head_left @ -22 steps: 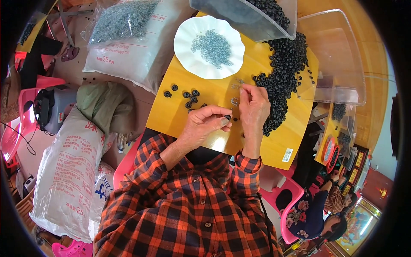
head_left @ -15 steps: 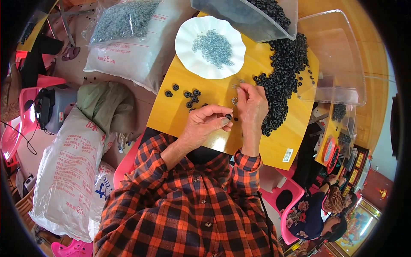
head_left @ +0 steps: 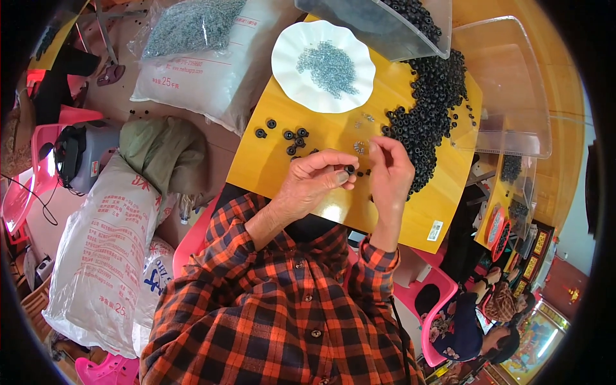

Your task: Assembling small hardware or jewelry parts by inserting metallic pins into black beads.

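My left hand (head_left: 314,181) pinches a small black ring (head_left: 350,169) between thumb and fingertips over the yellow board (head_left: 385,212). My right hand (head_left: 389,172) is raised just to its right with fingertips together near the ring, perhaps on a small metal piece; I cannot tell. A heap of black rings (head_left: 427,115) lies right of my hands. Several finished rings (head_left: 292,138) sit in a loose cluster to the left. A white scalloped plate (head_left: 285,77) at the board's far edge holds small grey metal parts (head_left: 328,64).
A clear bin with black rings (head_left: 385,19) and an empty clear tray (head_left: 513,90) sit at the far right. White sacks (head_left: 102,250) and a bag of grey parts (head_left: 192,25) lie on the floor at left, beside a pink stool (head_left: 25,186). Another person (head_left: 462,321) sits lower right.
My hands have shifted slightly; the left fingers now show the black ring at their tips, close against the right hand. The board's items have not moved.
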A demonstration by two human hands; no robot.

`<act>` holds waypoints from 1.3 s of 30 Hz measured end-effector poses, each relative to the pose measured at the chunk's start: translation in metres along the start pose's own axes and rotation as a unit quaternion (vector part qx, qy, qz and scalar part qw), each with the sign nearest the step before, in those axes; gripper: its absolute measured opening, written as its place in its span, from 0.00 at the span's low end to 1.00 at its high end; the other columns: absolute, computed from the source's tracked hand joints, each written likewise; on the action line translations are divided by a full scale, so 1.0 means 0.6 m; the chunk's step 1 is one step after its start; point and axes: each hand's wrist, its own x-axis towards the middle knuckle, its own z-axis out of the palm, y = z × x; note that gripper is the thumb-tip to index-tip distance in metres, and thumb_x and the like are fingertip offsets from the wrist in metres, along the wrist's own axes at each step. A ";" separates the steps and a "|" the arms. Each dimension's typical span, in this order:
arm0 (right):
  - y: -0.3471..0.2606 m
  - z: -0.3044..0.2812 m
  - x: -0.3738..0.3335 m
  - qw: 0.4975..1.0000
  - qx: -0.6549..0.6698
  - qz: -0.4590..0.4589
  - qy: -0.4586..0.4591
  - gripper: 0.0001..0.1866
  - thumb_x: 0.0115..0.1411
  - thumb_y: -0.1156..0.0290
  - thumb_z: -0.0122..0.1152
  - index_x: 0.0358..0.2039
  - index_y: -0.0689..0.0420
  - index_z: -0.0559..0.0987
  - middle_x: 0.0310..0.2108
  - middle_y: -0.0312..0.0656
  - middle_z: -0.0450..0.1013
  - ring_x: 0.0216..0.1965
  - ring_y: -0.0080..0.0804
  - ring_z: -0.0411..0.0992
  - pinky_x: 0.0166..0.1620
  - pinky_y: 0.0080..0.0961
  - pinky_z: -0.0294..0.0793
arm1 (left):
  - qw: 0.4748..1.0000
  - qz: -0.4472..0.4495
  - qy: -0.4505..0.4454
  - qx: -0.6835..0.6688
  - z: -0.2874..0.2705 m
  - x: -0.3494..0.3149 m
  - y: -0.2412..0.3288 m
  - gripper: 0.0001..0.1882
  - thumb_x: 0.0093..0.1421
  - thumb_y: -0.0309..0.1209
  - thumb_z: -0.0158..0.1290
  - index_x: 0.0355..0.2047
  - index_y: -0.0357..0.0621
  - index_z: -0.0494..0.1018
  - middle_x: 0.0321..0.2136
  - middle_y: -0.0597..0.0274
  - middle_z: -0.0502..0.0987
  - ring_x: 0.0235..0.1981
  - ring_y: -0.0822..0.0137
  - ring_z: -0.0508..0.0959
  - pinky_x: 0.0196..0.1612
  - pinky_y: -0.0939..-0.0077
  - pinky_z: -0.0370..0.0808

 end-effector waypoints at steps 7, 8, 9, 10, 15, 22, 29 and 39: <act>-0.037 -0.035 -0.063 0.945 0.287 0.128 -0.090 0.07 0.62 0.76 0.59 0.40 0.63 0.77 0.33 0.35 0.74 0.30 0.17 0.68 0.36 0.15 0.68 | 0.999 -0.025 0.012 -0.025 -0.004 -0.006 -0.004 0.13 0.62 0.21 0.52 0.48 0.36 0.74 0.42 0.57 0.77 0.40 0.68 0.77 0.43 0.72 0.76; -0.039 -0.037 -0.066 0.938 0.308 0.124 -0.097 0.06 0.62 0.75 0.59 0.39 0.63 0.77 0.32 0.35 0.74 0.30 0.17 0.68 0.36 0.15 0.68 | 1.000 -0.022 0.011 -0.012 -0.005 -0.007 -0.007 0.13 0.62 0.21 0.52 0.48 0.36 0.74 0.42 0.57 0.77 0.40 0.68 0.78 0.43 0.72 0.76; -0.040 -0.037 -0.069 0.931 0.329 0.120 -0.104 0.06 0.62 0.75 0.59 0.39 0.63 0.77 0.32 0.35 0.74 0.30 0.18 0.67 0.36 0.15 0.68 | 1.000 -0.018 0.011 0.002 -0.005 -0.008 -0.008 0.13 0.62 0.21 0.52 0.48 0.36 0.75 0.42 0.57 0.77 0.39 0.68 0.78 0.42 0.72 0.77; -0.042 -0.037 -0.070 0.931 0.329 0.120 -0.103 0.06 0.62 0.75 0.59 0.39 0.63 0.77 0.32 0.35 0.74 0.30 0.18 0.67 0.36 0.15 0.68 | 1.000 -0.019 0.010 0.002 -0.004 -0.009 -0.009 0.13 0.62 0.21 0.52 0.48 0.36 0.75 0.42 0.57 0.77 0.39 0.68 0.78 0.42 0.72 0.77; -0.040 -0.034 -0.075 0.932 0.324 0.115 -0.112 0.06 0.62 0.75 0.59 0.39 0.62 0.77 0.31 0.34 0.72 0.30 0.18 0.67 0.37 0.16 0.68 | 0.999 0.001 -0.002 0.045 -0.004 -0.012 -0.009 0.12 0.63 0.20 0.51 0.47 0.35 0.75 0.42 0.58 0.76 0.40 0.68 0.77 0.43 0.72 0.76; -0.031 -0.035 -0.083 0.932 0.322 0.116 -0.119 0.06 0.62 0.75 0.59 0.39 0.62 0.77 0.32 0.33 0.72 0.31 0.18 0.67 0.37 0.15 0.67 | 0.994 0.007 -0.014 0.105 -0.001 -0.015 -0.005 0.12 0.63 0.20 0.51 0.47 0.35 0.75 0.38 0.61 0.75 0.36 0.71 0.77 0.42 0.79 0.76; -0.031 -0.033 -0.087 0.930 0.322 0.125 -0.126 0.07 0.62 0.74 0.60 0.39 0.62 0.77 0.32 0.33 0.72 0.31 0.18 0.67 0.37 0.15 0.67 | 0.989 0.005 -0.021 0.144 0.001 -0.018 0.000 0.12 0.63 0.20 0.51 0.47 0.36 0.76 0.38 0.62 0.74 0.36 0.72 0.77 0.42 0.79 0.75; -0.034 -0.041 -0.091 0.928 0.317 0.142 -0.138 0.06 0.60 0.74 0.63 0.35 0.62 0.76 0.31 0.33 0.72 0.30 0.17 0.66 0.36 0.14 0.67 | 0.983 -0.013 -0.022 0.184 0.012 -0.024 0.014 0.12 0.62 0.19 0.52 0.46 0.34 0.76 0.37 0.59 0.77 0.34 0.70 0.77 0.40 0.77 0.76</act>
